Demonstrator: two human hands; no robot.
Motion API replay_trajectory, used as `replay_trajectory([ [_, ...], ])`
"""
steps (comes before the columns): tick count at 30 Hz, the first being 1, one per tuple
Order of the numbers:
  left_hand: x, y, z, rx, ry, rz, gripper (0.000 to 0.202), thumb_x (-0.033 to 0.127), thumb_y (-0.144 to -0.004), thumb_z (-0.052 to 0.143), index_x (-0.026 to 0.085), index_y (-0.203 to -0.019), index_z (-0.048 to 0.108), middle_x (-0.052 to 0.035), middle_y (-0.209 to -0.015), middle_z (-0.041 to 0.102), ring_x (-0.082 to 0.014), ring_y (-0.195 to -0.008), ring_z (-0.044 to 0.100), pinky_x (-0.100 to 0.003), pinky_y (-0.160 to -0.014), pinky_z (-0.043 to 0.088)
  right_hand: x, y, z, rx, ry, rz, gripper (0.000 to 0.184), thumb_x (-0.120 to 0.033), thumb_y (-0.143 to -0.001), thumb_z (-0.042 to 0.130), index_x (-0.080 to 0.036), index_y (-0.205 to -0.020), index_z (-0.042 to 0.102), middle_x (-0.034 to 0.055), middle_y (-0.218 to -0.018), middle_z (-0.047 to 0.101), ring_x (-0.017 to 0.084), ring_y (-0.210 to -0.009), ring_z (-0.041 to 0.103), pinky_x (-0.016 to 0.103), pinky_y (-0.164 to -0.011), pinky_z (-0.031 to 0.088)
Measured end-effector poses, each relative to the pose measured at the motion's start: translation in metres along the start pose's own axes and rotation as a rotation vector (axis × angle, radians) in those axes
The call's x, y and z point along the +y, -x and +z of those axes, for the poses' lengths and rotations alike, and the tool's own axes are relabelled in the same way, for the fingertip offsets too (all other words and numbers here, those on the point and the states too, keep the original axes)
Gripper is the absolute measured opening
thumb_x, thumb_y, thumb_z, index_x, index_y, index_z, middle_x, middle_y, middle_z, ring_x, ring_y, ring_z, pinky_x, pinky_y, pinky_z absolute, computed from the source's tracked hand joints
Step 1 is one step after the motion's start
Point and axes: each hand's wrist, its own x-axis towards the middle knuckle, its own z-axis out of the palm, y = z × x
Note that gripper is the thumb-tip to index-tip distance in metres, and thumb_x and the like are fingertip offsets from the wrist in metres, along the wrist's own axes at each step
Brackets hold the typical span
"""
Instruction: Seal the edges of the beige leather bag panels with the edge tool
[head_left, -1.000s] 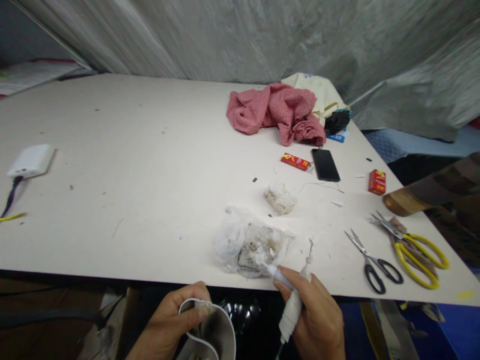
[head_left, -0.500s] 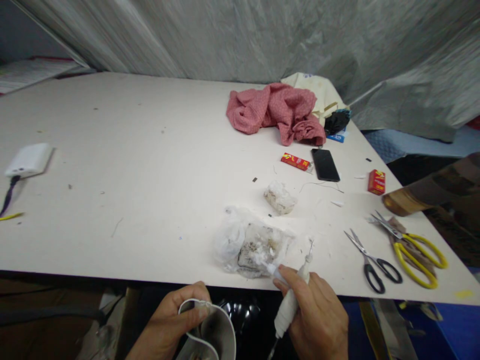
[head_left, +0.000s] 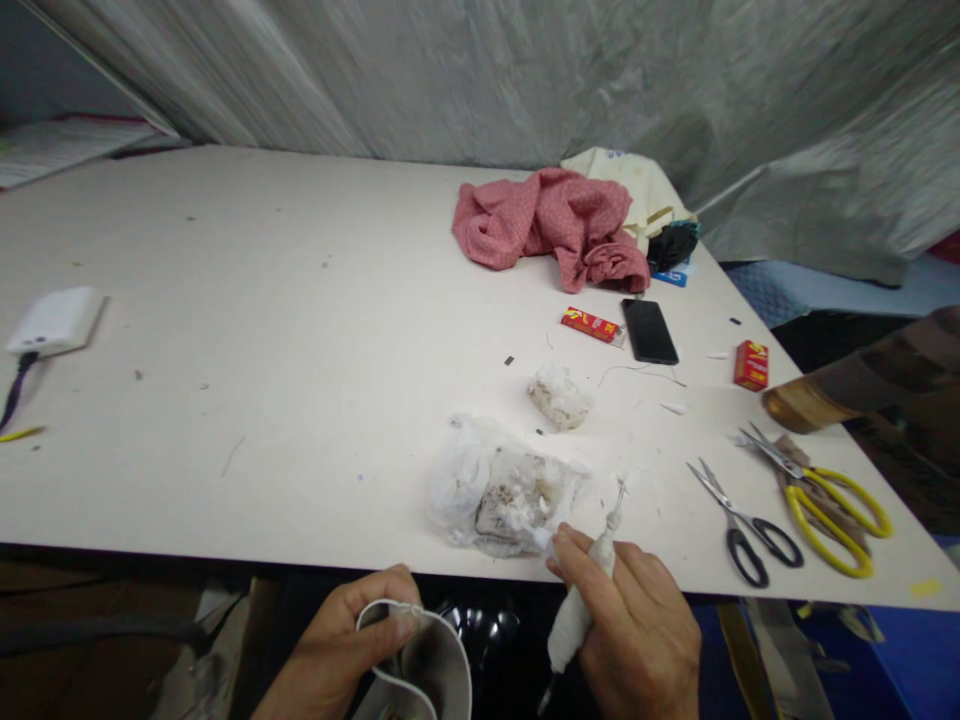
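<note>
My left hand (head_left: 345, 635) pinches the edge of a pale, curved, leather-like piece (head_left: 452, 650) below the table's front edge, thumb inside its rim. In my right hand (head_left: 637, 625) is an awl (head_left: 574, 625) with a white wrapped handle, its thin metal tip pointing up and away. The thumb and forefinger of that hand are beside a crumpled clear plastic bag (head_left: 457, 490). On the bag lies a dirty whitish slab (head_left: 517, 495) with white crumbs. Whether the fingertips hold a bit of white material there, I cannot tell. A white crumbly block (head_left: 559, 398) sits just behind.
To the right lie black-handled scissors (head_left: 742, 525) and yellow-handled scissors (head_left: 832, 510). Farther back are a phone (head_left: 649, 331), two red boxes (head_left: 592, 325) and a red cloth (head_left: 551, 225). A brown cylinder (head_left: 847, 380) leans over the right edge. A white device (head_left: 56, 320) is far left.
My right hand has shifted slightly, and the white item that showed at its fingertips over the slab is now mostly out of sight. My left hand holds still.
</note>
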Motion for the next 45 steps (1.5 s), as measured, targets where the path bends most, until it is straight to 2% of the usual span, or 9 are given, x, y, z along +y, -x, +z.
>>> replay_trajectory([
  [5, 0.004, 0.000, 0.003, -0.006, 0.036, -0.021, 0.039, 0.047, -0.073, 0.086, 0.017, -0.065, 0.064, 0.0022, -0.066, 0.051, -0.0140, -0.061, 0.046, -0.025, -0.058, 0.038, 0.002, 0.006, 0.006, 0.007, -0.026, 0.044, 0.030, -0.002, -0.098, 0.057, -0.018, -0.121, 0.068, 0.0090, -0.109, 0.080, 0.023, -0.082, 0.065, 0.036, -0.071, 0.044],
  [11, 0.009, 0.001, 0.007, 0.016, 0.029, -0.021, 0.038, 0.045, -0.070, 0.088, 0.016, -0.062, 0.064, 0.0029, -0.064, 0.051, -0.0128, -0.060, 0.043, -0.025, -0.058, 0.037, 0.005, 0.014, 0.014, 0.003, -0.181, 0.218, 0.022, -0.010, -0.100, 0.063, -0.020, -0.117, 0.070, 0.0054, -0.095, 0.078, 0.022, -0.078, 0.063, 0.034, -0.071, 0.046],
  [17, 0.008, 0.001, 0.007, 0.014, 0.040, -0.031, 0.037, 0.044, -0.072, 0.088, 0.016, -0.064, 0.064, 0.0029, -0.063, 0.052, -0.0126, -0.059, 0.043, -0.025, -0.058, 0.036, 0.007, 0.019, 0.017, -0.014, -0.300, 0.333, 0.017, -0.019, -0.100, 0.066, -0.024, -0.115, 0.072, 0.0039, -0.096, 0.077, 0.022, -0.085, 0.066, 0.032, -0.073, 0.051],
  [24, 0.007, 0.001, 0.006, 0.018, 0.028, -0.018, 0.037, 0.044, -0.072, 0.087, 0.016, -0.063, 0.064, 0.0027, -0.062, 0.052, -0.0125, -0.059, 0.044, -0.024, -0.058, 0.037, 0.011, 0.021, 0.021, 0.001, -0.421, 0.423, 0.019, -0.022, -0.097, 0.071, -0.028, -0.114, 0.074, 0.0009, -0.098, 0.077, 0.020, -0.089, 0.071, 0.029, -0.077, 0.055],
  [28, 0.007, 0.001, 0.006, 0.023, 0.034, -0.020, 0.036, 0.044, -0.072, 0.087, 0.016, -0.065, 0.065, 0.0028, -0.062, 0.052, -0.0127, -0.058, 0.045, -0.024, -0.058, 0.036, 0.014, 0.025, 0.024, 0.032, -0.572, 0.560, 0.018, -0.027, -0.094, 0.076, -0.030, -0.112, 0.075, -0.0014, -0.104, 0.078, 0.018, -0.093, 0.074, 0.026, -0.084, 0.058],
  [32, 0.011, 0.003, 0.009, 0.022, 0.028, -0.027, 0.034, 0.042, -0.074, 0.085, 0.016, -0.065, 0.065, 0.0020, -0.064, 0.054, -0.0133, -0.060, 0.047, -0.025, -0.059, 0.038, 0.026, 0.021, 0.026, 0.100, -0.608, 0.667, 0.016, -0.033, -0.094, 0.076, -0.030, -0.109, 0.076, -0.0019, -0.103, 0.077, 0.018, -0.094, 0.073, 0.025, -0.084, 0.057],
  [38, 0.017, 0.006, 0.016, 0.049, 0.082, -0.036, 0.034, 0.041, -0.071, 0.087, 0.017, -0.064, 0.065, 0.0032, -0.062, 0.051, -0.0120, -0.059, 0.043, -0.024, -0.058, 0.035, 0.058, 0.007, 0.034, 0.050, -0.506, 0.609, 0.014, -0.034, -0.104, 0.059, -0.026, -0.103, 0.071, -0.0010, -0.091, 0.070, 0.017, -0.083, 0.066, 0.026, -0.074, 0.053],
  [45, 0.014, 0.003, 0.013, 0.048, 0.057, -0.023, 0.034, 0.042, -0.071, 0.088, 0.016, -0.066, 0.067, 0.0028, -0.063, 0.053, -0.0124, -0.060, 0.044, -0.025, -0.059, 0.036, 0.071, 0.007, 0.050, 0.010, -0.388, 0.526, 0.016, -0.035, -0.104, 0.059, -0.024, -0.105, 0.070, 0.0043, -0.095, 0.067, 0.023, -0.093, 0.061, 0.037, -0.083, 0.048],
])
